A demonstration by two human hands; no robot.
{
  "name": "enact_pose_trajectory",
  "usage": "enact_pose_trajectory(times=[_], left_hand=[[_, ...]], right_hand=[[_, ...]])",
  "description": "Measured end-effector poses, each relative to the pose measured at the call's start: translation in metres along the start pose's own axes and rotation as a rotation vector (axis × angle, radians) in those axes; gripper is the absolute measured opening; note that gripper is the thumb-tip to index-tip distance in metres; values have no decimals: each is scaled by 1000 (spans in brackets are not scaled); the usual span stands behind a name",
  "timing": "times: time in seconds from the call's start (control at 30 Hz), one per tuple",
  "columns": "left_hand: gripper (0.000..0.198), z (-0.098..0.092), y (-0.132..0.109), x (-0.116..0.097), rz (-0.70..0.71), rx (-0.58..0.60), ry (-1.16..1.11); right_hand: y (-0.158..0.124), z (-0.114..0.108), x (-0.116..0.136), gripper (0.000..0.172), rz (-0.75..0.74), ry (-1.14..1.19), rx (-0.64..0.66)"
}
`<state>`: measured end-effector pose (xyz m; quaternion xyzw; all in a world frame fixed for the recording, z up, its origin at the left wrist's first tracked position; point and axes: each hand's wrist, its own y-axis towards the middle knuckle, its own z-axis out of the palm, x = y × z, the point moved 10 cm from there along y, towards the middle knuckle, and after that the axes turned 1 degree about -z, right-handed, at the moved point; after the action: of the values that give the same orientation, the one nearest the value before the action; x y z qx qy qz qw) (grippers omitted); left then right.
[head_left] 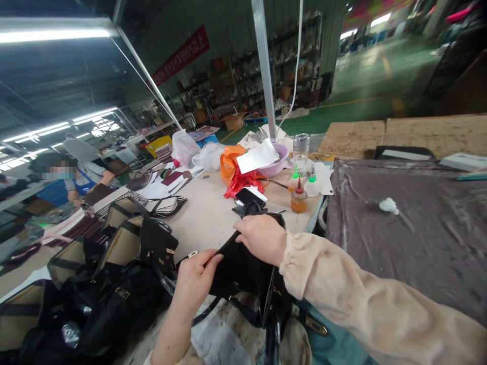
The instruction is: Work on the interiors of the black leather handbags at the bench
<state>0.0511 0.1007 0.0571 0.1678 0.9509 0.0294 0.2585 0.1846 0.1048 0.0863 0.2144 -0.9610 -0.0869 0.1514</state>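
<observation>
A black handbag (243,276) with gold-coloured fittings is tilted at the near edge of the table, its mouth toward me. My left hand (196,274) pinches the bag's upper edge at the left, thumb laid along it. Farther along the same edge, my right hand (262,235) is closed over the rim, its fingertips partly hidden. A gold clasp piece (193,254) shows beside my left knuckles. Below, a dark strap with a gold buckle (315,326) hangs near my lap.
Several black bags (125,243) crowd the left side. Bottles with coloured tips (299,197), a glass jar (301,147), a red plastic bag (243,181) and a phone (251,196) lie ahead. A dark covered board (411,228) is at right. A co-worker (85,175) works far left.
</observation>
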Motion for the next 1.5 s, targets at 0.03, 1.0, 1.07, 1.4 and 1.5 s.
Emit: enact_pose_trajectory(times=[0.03, 1.0, 1.07, 1.4, 1.5], left_hand=[[28, 0, 0, 0, -2, 2, -2], [30, -1, 0, -2, 5, -23, 31], [30, -2, 0, -3, 3, -31, 23], [32, 3, 1, -6, 18, 66, 173], [34, 6, 4, -14, 10, 114, 352]], right_hand=[[0, 0, 0, 16, 2, -2, -1], [2, 4, -5, 18, 32, 23, 21], [2, 4, -5, 18, 31, 26, 24], [3, 2, -3, 18, 5, 32, 6], [4, 0, -2, 18, 11, 21, 8]])
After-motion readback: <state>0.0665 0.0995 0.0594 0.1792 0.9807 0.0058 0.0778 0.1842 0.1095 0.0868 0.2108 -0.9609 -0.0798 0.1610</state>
